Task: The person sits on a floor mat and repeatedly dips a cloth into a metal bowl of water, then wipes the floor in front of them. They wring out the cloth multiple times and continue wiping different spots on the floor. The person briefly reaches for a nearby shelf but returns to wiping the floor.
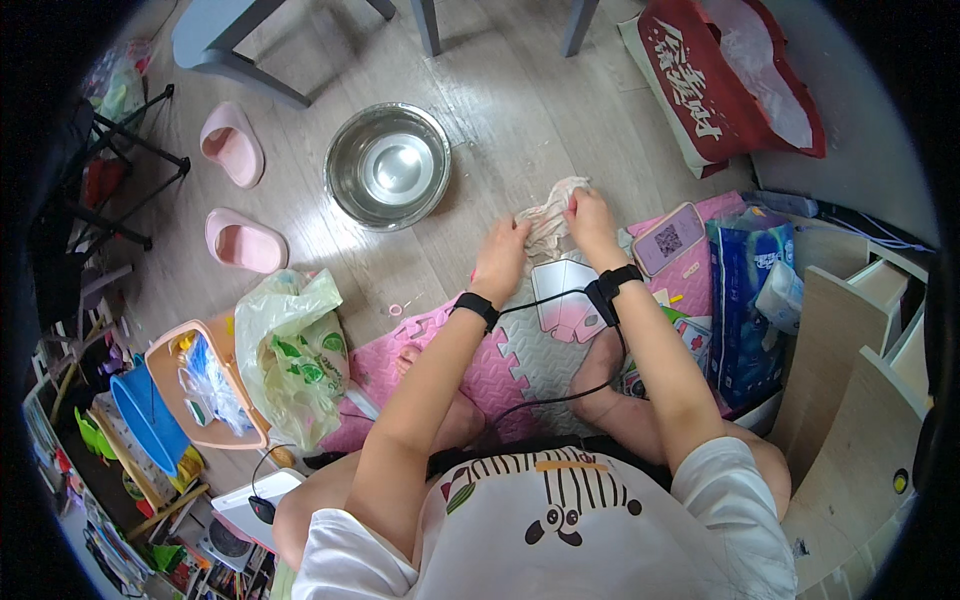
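Observation:
A crumpled, pale cloth [550,225] hangs between my two hands over the floor, at the far edge of the foam mat. My left hand [502,251] pinches its left side, and my right hand [589,217] grips its upper right part. Just below the cloth, a white and pink angular plastic item [568,300] lies on the grey foam mat tile [544,375]. To the left of my hands stands a stainless steel basin [388,166] on the floor. Right of my right hand is a phone [669,238] in a pinkish-purple case, lying on a pink mat tile.
Pink slippers [246,240] and a grey chair [240,60] are beyond on the left. A plastic bag [300,360], a peach bin [169,375] and a blue basin [150,412] stand at left. A red bag [720,82], a blue package [750,315] and wooden drawers [832,352] are at right.

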